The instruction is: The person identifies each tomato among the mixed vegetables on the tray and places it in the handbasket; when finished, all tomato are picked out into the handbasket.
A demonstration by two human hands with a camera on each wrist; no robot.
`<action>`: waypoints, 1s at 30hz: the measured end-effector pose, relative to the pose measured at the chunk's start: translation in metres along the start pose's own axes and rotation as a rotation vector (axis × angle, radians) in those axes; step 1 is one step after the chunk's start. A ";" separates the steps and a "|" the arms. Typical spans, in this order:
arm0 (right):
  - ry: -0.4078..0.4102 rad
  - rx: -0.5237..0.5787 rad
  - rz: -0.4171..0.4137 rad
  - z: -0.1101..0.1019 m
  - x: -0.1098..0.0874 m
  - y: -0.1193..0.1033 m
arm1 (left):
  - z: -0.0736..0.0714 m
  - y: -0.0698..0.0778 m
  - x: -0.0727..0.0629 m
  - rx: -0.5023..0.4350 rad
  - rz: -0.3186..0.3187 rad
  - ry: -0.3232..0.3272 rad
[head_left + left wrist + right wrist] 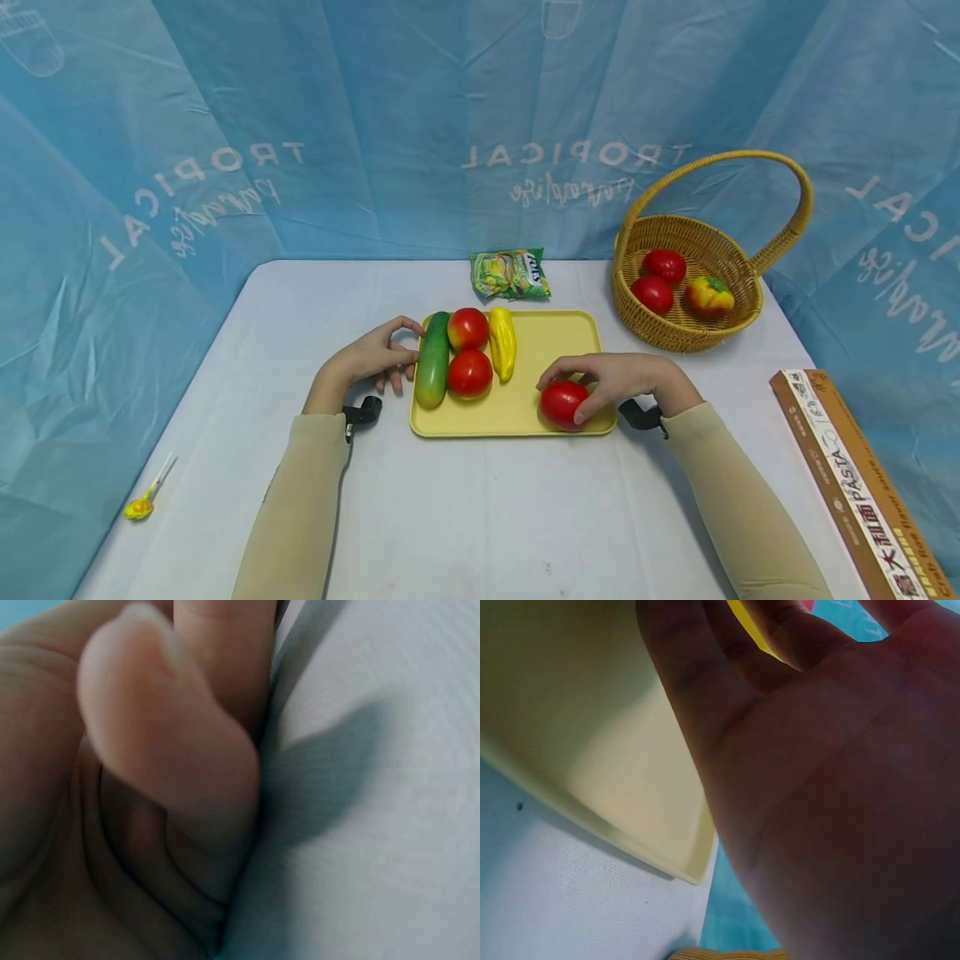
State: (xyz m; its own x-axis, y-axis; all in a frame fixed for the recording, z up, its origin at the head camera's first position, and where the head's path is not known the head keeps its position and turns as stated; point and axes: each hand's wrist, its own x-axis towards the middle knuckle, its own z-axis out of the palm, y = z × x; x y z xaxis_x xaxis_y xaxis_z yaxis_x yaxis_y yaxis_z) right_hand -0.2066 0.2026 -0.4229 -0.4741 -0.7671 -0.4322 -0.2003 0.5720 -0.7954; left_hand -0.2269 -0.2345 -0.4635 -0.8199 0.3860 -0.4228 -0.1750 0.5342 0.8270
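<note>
- White worktop (pixel 480 508); blue printed curtain (pixel 397 100) behind it and at both sides.
- Right hand (pixel 618 383): fingers curled round a red tomato (pixel 557 408) at 4 o'clock on the yellow tray (pixel 543 342).
- Left hand (pixel 369 357): fingers loosely bent, parted, at the tray's 9 o'clock; contact with the cucumber (pixel 432 360) unclear.
- Tray, counted: two tomatoes, one cucumber, one banana (pixel 502 343), one red-yellow apple (pixel 468 327).

Long beige sleeves (pixel 296 500), plain, close-fitting, small black wrist cameras (pixel 367 412) with rounded casings, one per sleeve
</note>
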 end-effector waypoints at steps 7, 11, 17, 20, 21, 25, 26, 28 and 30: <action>0.011 -0.023 0.006 0.000 0.000 -0.001 | 0.000 0.001 -0.001 0.002 0.002 0.007; 0.017 -0.019 0.007 -0.001 -0.001 0.000 | 0.000 0.000 -0.001 0.004 0.005 0.006; 0.030 0.007 0.005 -0.002 -0.003 0.000 | 0.000 0.001 -0.002 0.001 0.008 0.001; 0.031 0.019 -0.001 -0.003 -0.004 -0.001 | 0.000 0.000 -0.001 0.001 0.013 -0.003; 0.033 0.024 -0.006 -0.003 -0.004 -0.001 | 0.000 0.000 -0.001 -0.001 0.014 -0.003; 0.056 0.038 -0.048 -0.004 -0.007 -0.003 | -0.001 -0.002 0.000 -0.003 0.019 -0.007; 0.065 0.046 -0.063 -0.005 -0.008 -0.004 | -0.001 -0.002 0.000 -0.003 0.020 -0.007; 0.083 0.055 -0.093 -0.007 -0.010 -0.005 | -0.001 -0.001 0.000 -0.008 0.020 -0.005; 0.100 0.071 -0.118 -0.009 -0.014 -0.006 | -0.001 -0.001 0.001 -0.006 0.023 -0.006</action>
State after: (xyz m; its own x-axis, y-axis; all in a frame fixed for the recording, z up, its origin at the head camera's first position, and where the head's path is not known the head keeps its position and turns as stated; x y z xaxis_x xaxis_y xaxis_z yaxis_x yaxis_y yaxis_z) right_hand -0.2064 0.2122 -0.4089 -0.5348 -0.7930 -0.2918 -0.2006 0.4546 -0.8678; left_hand -0.2275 -0.2353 -0.4647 -0.8203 0.4029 -0.4059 -0.1595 0.5203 0.8389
